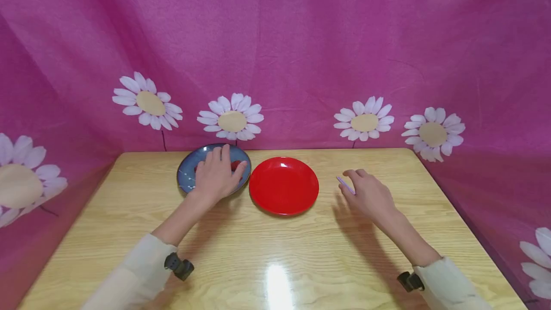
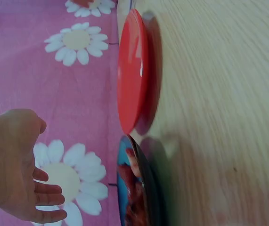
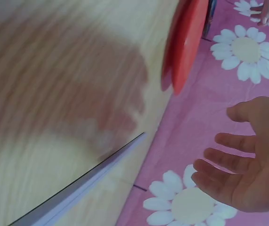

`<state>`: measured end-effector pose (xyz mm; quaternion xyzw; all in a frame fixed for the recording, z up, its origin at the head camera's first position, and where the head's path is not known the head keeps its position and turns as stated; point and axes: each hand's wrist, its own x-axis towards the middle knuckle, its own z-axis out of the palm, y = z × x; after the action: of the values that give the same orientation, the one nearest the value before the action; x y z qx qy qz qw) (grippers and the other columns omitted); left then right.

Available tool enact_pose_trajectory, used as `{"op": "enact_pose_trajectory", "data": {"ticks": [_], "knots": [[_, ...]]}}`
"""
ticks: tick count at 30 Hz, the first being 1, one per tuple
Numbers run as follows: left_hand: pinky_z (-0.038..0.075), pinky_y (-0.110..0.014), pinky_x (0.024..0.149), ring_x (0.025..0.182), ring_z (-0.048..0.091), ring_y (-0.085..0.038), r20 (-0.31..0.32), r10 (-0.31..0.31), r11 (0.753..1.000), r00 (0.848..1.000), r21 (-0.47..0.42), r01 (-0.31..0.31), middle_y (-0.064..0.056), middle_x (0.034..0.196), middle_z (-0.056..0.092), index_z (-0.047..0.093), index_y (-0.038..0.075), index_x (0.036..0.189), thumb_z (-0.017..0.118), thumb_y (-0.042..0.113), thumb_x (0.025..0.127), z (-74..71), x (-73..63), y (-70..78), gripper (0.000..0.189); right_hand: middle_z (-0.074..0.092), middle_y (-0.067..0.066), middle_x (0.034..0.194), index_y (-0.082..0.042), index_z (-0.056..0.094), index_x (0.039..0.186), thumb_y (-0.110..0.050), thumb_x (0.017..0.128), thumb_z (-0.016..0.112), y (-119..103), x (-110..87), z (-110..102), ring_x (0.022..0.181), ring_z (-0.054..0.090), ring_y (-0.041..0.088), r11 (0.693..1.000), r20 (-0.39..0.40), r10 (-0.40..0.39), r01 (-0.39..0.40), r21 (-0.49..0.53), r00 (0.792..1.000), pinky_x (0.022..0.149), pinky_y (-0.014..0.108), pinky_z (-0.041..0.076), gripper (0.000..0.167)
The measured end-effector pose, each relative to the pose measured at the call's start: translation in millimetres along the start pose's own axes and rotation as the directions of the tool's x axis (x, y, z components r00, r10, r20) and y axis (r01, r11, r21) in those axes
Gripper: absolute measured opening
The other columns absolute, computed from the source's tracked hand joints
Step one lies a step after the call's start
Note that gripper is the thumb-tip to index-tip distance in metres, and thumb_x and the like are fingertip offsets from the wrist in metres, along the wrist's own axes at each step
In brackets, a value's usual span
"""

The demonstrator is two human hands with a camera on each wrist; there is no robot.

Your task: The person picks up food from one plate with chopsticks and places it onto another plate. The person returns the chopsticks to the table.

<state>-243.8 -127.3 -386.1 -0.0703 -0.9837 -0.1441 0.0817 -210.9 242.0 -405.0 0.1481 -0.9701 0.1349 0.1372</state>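
Note:
My left hand [image 1: 215,172] hovers over a blue plate [image 1: 186,169], its fingers loosely spread and holding nothing. Reddish-brown, glossy pieces of what looks like meat [image 2: 133,190] lie on that plate, mostly hidden by the hand in the head view. To the right, my right hand [image 1: 371,196] is above the table with slightly bent fingers and nothing in its grasp. Beside its thumb lies a thin lilac strip [image 1: 346,185], partly covered by the hand. In the right wrist view this lilac strip [image 3: 89,179] tapers to a point like a blade; its exact kind is unclear.
A round red plate [image 1: 284,186] stands between the hands, close beside the blue one. Both are on a light wooden table [image 1: 241,252]. Pink cloth [image 1: 297,61] printed with white daisies hangs behind the table and along its sides.

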Motion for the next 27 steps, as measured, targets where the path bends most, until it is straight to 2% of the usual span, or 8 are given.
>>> {"op": "enact_pose_trajectory", "data": {"ticks": [5, 9, 13, 20, 27], "knots": [[0.041, -0.06, 0.095, 0.122, 0.043, -0.04, 0.002, -0.035, 0.999, 0.999, -0.023, 0.035, -0.025, 0.135, 0.046, 0.036, -0.007, 0.141, 0.049, 0.048, 0.1, 4.0, -2.5, -16.8, 0.07, 0.064, 0.022, 0.106, 0.001, 0.064, 0.118, -0.018, 0.09, 0.072, 10.7, -7.9, 0.7, 0.075, 0.063, 0.032, 1.0, 0.062, 0.012, -0.011, -0.019, 0.998, 0.057, 0.05, 0.052, 0.036], [0.041, -0.061, 0.096, 0.124, 0.043, -0.043, 0.004, -0.056, 0.998, 0.998, -0.014, 0.056, -0.028, 0.135, 0.045, 0.035, -0.012, 0.14, 0.047, 0.046, 0.101, 5.1, -5.6, -31.4, 0.071, 0.063, 0.02, 0.1, 0.003, 0.064, 0.117, -0.014, 0.087, 0.074, 16.0, -12.4, 1.8, 0.068, 0.058, 0.027, 1.0, 0.111, 0.018, -0.015, -0.027, 0.994, 0.057, 0.049, 0.051, 0.036], [0.041, -0.063, 0.095, 0.123, 0.042, -0.045, 0.01, -0.082, 0.996, 0.997, 0.023, 0.082, -0.032, 0.133, 0.044, 0.033, -0.017, 0.14, 0.044, 0.045, 0.103, 6.1, -10.7, -46.3, 0.073, 0.063, 0.018, 0.095, 0.004, 0.064, 0.115, -0.011, 0.086, 0.074, 21.4, -16.7, 4.1, 0.069, 0.059, 0.028, 0.999, 0.132, 0.018, -0.014, -0.034, 0.991, 0.06, 0.05, 0.052, 0.034], [0.044, -0.063, 0.087, 0.116, 0.044, -0.044, 0.027, -0.126, 0.991, 0.992, 0.04, 0.125, -0.033, 0.123, 0.045, 0.038, -0.019, 0.13, 0.043, 0.042, 0.103, 7.9, -17.6, -68.6, 0.067, 0.063, 0.02, 0.095, 0.006, 0.065, 0.111, -0.01, 0.087, 0.072, 32.2, -23.9, 10.0, 0.076, 0.064, 0.035, 0.999, 0.14, 0.031, -0.025, -0.043, 0.99, 0.064, 0.053, 0.053, 0.03], [0.045, -0.062, 0.085, 0.113, 0.044, -0.045, 0.062, -0.132, 0.99, 0.989, 0.054, 0.129, -0.034, 0.12, 0.045, 0.038, -0.021, 0.125, 0.044, 0.039, 0.103, 7.1, -20.4, -84.7, 0.065, 0.062, 0.019, 0.09, 0.007, 0.064, 0.11, -0.011, 0.089, 0.069, 39.2, -26.7, 14.4, 0.067, 0.06, 0.029, 0.997, 0.143, 0.054, -0.047, -0.058, 0.988, 0.059, 0.051, 0.053, 0.028]]}}
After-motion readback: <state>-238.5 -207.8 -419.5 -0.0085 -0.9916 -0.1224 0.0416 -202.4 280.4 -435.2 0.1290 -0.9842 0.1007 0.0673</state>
